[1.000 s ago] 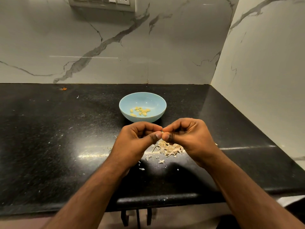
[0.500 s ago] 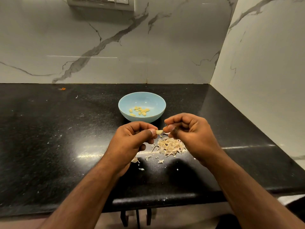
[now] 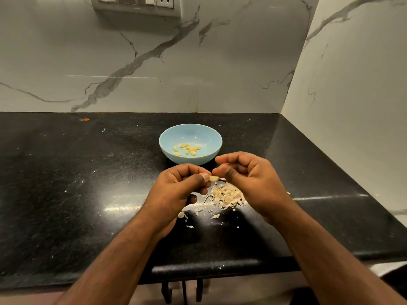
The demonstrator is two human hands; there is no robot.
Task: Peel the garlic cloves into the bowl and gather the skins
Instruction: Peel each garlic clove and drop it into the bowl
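Black speckled stone forms the counter [image 3: 66, 194], which meets marble-patterned walls at its back edge and right edge. Above the middle of the counter, nearer its front edge, the left hand [image 3: 176, 190] pinches a pale garlic clove [image 3: 213, 178] between thumb tip and curled fingers; the clove juts out to the right of the thumbnail. The right hand [image 3: 248, 183] hangs just beside it, fingers curled, thumb and forefinger tips close to the clove's free end; whether they touch it or hold a scrap of skin cannot be told. Below the hands lies a heap of papery skins [image 3: 226, 195], with loose flakes scattered toward the front edge. Behind the hands, toward the back edge, stands a light blue bowl [image 3: 204, 137] holding several peeled cloves [image 3: 187, 149].
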